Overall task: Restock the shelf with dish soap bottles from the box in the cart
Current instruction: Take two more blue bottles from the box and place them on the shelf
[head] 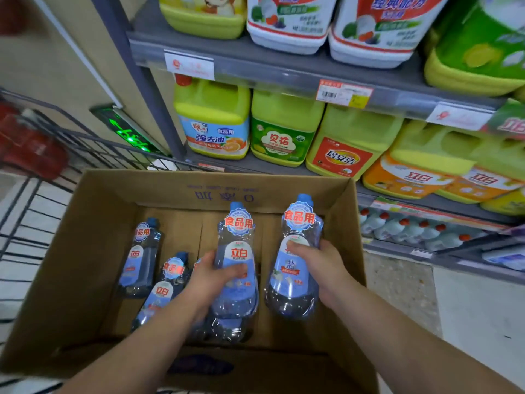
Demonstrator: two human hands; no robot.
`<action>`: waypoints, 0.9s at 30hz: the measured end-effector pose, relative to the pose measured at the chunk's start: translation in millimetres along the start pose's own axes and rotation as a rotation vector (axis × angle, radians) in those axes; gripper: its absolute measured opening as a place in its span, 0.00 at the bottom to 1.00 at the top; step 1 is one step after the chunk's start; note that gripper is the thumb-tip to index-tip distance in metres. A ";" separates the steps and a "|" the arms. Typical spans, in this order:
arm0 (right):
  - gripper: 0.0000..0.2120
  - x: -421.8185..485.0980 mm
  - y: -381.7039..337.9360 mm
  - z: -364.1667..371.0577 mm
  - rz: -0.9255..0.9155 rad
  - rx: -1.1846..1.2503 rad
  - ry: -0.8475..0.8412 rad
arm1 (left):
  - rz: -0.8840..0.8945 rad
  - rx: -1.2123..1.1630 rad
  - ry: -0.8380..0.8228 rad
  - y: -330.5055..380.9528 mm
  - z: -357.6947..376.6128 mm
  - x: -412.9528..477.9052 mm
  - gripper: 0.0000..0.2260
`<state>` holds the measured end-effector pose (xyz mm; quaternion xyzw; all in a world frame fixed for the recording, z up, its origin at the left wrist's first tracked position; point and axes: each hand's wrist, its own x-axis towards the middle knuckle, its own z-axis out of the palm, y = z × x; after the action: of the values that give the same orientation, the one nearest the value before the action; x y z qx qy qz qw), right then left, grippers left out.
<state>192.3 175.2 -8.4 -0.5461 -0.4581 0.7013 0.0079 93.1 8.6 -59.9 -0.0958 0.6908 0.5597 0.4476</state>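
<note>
An open cardboard box (93, 211) sits in a wire cart (34, 200). My left hand (211, 275) grips a clear dish soap bottle with a blue label (237, 251), held upright over the box. My right hand (321, 265) grips a second identical bottle (298, 245) near the box's right wall. Two more bottles lie on the box floor, one at the left (140, 257) and one beside it (167, 282). At least one other lies partly hidden under my left arm.
The grey shelf unit (255, 66) stands beyond the cart, holding large yellow-green and white detergent jugs (213, 120). On a low shelf at right stands a row of small clear bottles with red caps (412, 230). Pale floor (468, 308) lies right of the cart.
</note>
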 end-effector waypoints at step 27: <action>0.11 -236.8 26.9 -408.1 -0.525 0.262 0.348 | 0.495 0.249 -0.612 9.5 362.7 -255.4 0.23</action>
<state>616.5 297.1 160.4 -0.5156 -0.4809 0.6244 0.3363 420.9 229.4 141.9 0.2989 0.5903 0.5654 0.4924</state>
